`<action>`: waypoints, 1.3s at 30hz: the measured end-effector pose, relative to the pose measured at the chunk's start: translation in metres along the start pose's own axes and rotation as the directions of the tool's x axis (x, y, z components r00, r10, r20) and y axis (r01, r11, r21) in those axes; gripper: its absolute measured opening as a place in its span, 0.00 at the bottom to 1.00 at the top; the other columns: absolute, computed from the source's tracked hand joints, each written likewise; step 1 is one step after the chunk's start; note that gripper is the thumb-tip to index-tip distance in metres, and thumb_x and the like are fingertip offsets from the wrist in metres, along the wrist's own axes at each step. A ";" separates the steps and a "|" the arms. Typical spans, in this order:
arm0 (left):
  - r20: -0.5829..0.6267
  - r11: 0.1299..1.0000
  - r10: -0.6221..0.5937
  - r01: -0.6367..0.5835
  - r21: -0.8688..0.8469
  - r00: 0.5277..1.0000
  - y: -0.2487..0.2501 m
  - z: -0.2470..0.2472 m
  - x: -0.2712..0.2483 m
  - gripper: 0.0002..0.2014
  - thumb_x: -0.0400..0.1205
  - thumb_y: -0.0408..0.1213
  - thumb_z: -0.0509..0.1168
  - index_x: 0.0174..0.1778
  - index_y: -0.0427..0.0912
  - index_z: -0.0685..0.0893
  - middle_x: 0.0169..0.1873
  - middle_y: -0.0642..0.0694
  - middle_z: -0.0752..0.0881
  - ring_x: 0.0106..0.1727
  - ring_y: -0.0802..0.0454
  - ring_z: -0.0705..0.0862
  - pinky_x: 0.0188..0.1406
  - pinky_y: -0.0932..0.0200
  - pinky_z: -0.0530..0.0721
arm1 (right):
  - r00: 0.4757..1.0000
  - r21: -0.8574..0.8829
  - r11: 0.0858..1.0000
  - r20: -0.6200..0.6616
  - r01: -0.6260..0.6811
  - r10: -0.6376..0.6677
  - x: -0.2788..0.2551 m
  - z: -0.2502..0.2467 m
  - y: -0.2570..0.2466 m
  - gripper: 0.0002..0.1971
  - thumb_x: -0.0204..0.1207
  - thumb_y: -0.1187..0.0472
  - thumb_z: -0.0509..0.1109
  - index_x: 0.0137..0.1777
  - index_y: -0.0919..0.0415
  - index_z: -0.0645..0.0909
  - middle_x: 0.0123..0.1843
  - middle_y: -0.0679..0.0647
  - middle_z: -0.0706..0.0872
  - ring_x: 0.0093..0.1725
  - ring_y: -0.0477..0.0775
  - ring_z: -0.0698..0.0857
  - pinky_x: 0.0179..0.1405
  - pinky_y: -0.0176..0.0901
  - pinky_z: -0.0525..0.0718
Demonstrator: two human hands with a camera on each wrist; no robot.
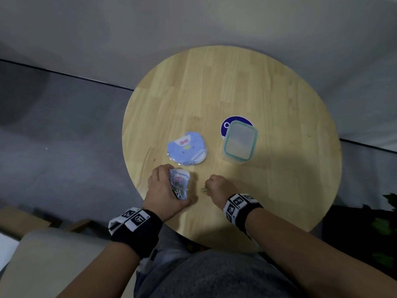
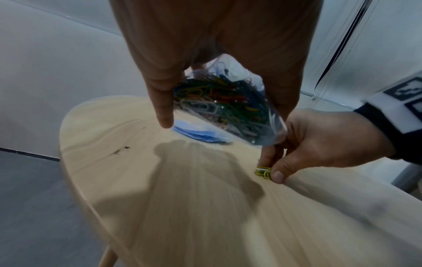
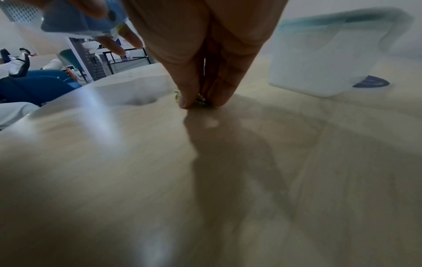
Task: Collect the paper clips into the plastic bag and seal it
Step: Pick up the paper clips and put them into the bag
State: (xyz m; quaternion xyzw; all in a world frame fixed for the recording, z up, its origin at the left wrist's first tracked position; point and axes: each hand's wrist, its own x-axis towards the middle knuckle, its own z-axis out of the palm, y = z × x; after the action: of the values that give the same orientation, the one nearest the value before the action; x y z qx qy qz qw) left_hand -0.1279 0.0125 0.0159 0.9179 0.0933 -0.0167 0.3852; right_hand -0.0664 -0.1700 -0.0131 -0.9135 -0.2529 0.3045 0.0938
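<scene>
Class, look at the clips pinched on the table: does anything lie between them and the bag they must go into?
Nothing visible does. The right hand pinches the paper clips on the table; the plastic bag, gripped by the left hand, hangs beside it, bare wood between.

We see dim, cool light from above; the hands (image 1: pixel 166 190) throw soft shadows onto the tabletop (image 1: pixel 247 87) (darkest in both wrist views). Edges bow, and the right wrist view is blurred.
</scene>
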 end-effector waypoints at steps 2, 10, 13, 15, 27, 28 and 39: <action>0.009 1.000 -0.021 0.021 -0.007 1.000 0.001 0.002 0.000 0.43 0.51 0.54 0.69 0.62 0.39 0.70 0.52 0.54 0.68 0.57 0.53 0.70 0.60 0.46 0.77 | 1.000 -0.041 0.999 0.013 -0.006 0.007 -0.003 -0.002 -0.002 0.10 0.75 0.68 0.63 0.55 0.70 0.79 0.58 0.67 0.80 0.60 0.67 0.79 0.55 0.53 0.75; 0.026 1.000 -0.010 0.009 0.030 1.000 0.004 0.007 0.001 0.44 0.51 0.56 0.68 0.62 0.37 0.72 0.52 0.53 0.68 0.58 0.48 0.72 0.58 0.44 0.77 | 0.986 -0.278 0.960 0.161 0.007 0.039 -0.007 -0.008 -0.013 0.18 0.75 0.74 0.59 0.66 0.73 0.69 0.67 0.69 0.74 0.68 0.70 0.73 0.64 0.56 0.72; 0.029 0.999 -0.010 0.009 0.051 1.000 0.004 0.009 0.001 0.43 0.51 0.57 0.67 0.62 0.37 0.72 0.52 0.53 0.68 0.57 0.51 0.70 0.58 0.46 0.76 | 0.986 -0.363 0.932 0.163 0.026 0.036 -0.012 -0.004 -0.018 0.15 0.68 0.70 0.59 0.53 0.69 0.80 0.51 0.66 0.84 0.51 0.67 0.84 0.45 0.53 0.82; 0.025 0.999 -0.010 0.009 0.050 1.000 0.004 0.011 0.000 0.44 0.51 0.57 0.67 0.61 0.36 0.73 0.52 0.53 0.68 0.57 0.51 0.69 0.57 0.48 0.75 | 0.971 -0.320 0.946 0.207 -0.051 0.122 -0.008 0.003 -0.011 0.10 0.50 0.61 0.65 0.31 0.59 0.84 0.27 0.56 0.85 0.26 0.55 0.85 0.19 0.39 0.78; 0.067 0.999 -0.040 0.038 0.028 0.997 0.009 0.031 -0.005 0.45 0.51 0.59 0.68 0.62 0.38 0.71 0.54 0.51 0.69 0.59 0.49 0.70 0.62 0.55 0.69 | 0.943 0.299 0.901 -0.009 -0.314 0.332 -0.022 -0.019 0.059 0.06 0.78 0.66 0.60 0.49 0.67 0.77 0.48 0.67 0.86 0.42 0.62 0.82 0.38 0.43 0.71; 0.072 0.999 -0.038 0.036 0.031 0.997 0.011 0.033 -0.004 0.44 0.51 0.58 0.68 0.62 0.38 0.71 0.54 0.49 0.70 0.60 0.49 0.70 0.62 0.55 0.69 | 0.939 0.329 0.889 -0.016 -0.319 0.343 -0.023 -0.020 0.064 0.06 0.78 0.66 0.61 0.49 0.68 0.77 0.47 0.67 0.86 0.44 0.64 0.83 0.39 0.43 0.72; 0.023 0.992 0.120 -0.121 0.038 0.992 0.081 0.062 0.018 0.44 0.53 0.53 0.75 0.63 0.37 0.71 0.53 0.43 0.73 0.55 0.44 0.71 0.54 0.58 0.65 | 0.961 0.728 0.684 -0.147 -0.055 0.233 -0.054 -0.117 0.027 0.12 0.69 0.68 0.75 0.31 0.68 0.74 0.29 0.60 0.74 0.32 0.53 0.73 0.37 0.42 0.75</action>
State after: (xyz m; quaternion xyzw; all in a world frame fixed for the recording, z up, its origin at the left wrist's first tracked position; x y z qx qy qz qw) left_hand -0.0931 -0.0844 0.0271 0.9291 0.0333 -0.0046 0.3684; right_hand -0.0215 -0.2235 0.0991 -0.8499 -0.0286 0.2784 0.4464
